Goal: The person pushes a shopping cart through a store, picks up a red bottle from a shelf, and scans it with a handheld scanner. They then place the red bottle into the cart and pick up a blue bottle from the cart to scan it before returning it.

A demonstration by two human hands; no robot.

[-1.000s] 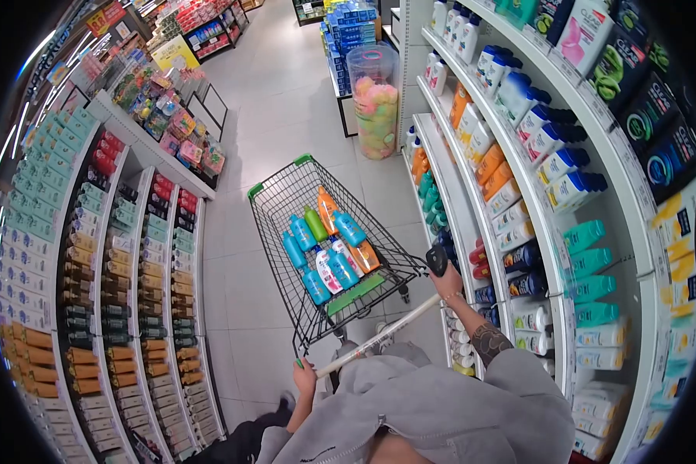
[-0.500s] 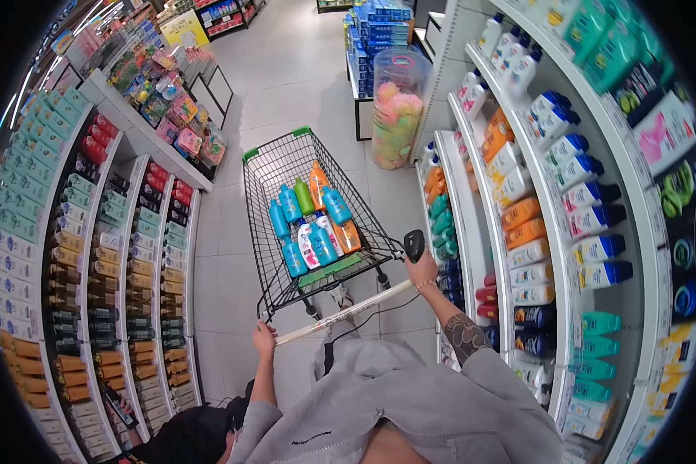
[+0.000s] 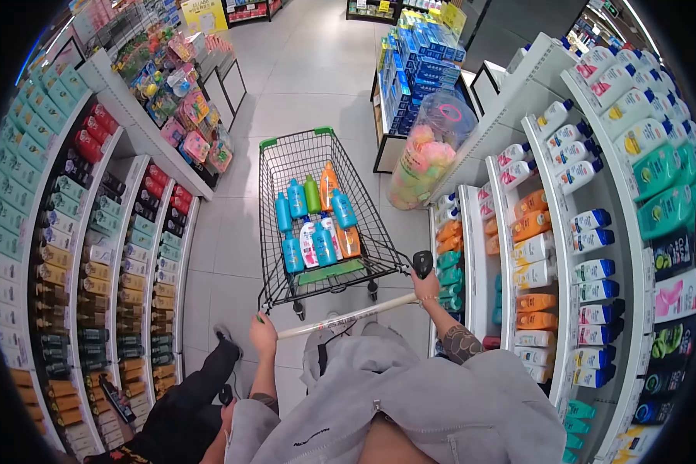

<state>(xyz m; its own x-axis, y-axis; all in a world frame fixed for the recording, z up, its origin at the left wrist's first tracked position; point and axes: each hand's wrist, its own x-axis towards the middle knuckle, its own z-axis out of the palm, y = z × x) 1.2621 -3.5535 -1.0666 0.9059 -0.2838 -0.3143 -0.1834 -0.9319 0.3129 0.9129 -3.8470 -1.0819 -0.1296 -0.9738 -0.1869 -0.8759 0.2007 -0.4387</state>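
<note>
My left hand (image 3: 264, 334) is closed around the left end of the white shopping cart handle (image 3: 352, 315). At the handle's right end my right hand (image 3: 426, 287) is closed too, with a rounded black device (image 3: 422, 264) standing up from it. Ahead of both hands is the black wire shopping cart (image 3: 274, 263) with green trim. Inside stand and lean several blue bottles (image 3: 342, 208), a green bottle (image 3: 312, 193), orange bottles (image 3: 329, 183) and white bottles (image 3: 308, 243).
Shelves of boxed goods (image 3: 35, 151) line the left, bottle shelves (image 3: 568, 255) the right. A clear bin of bath puffs (image 3: 431, 151) and stacked blue boxes (image 3: 429, 58) stand ahead on the right. Close on my left is another person (image 3: 185, 410), a leg extended onto the aisle floor (image 3: 209, 298).
The view has shifted, and the bin and right shelves appear closer. Both hands stay at the handle. The person on the left now shows a leg and shoe further forward.
</note>
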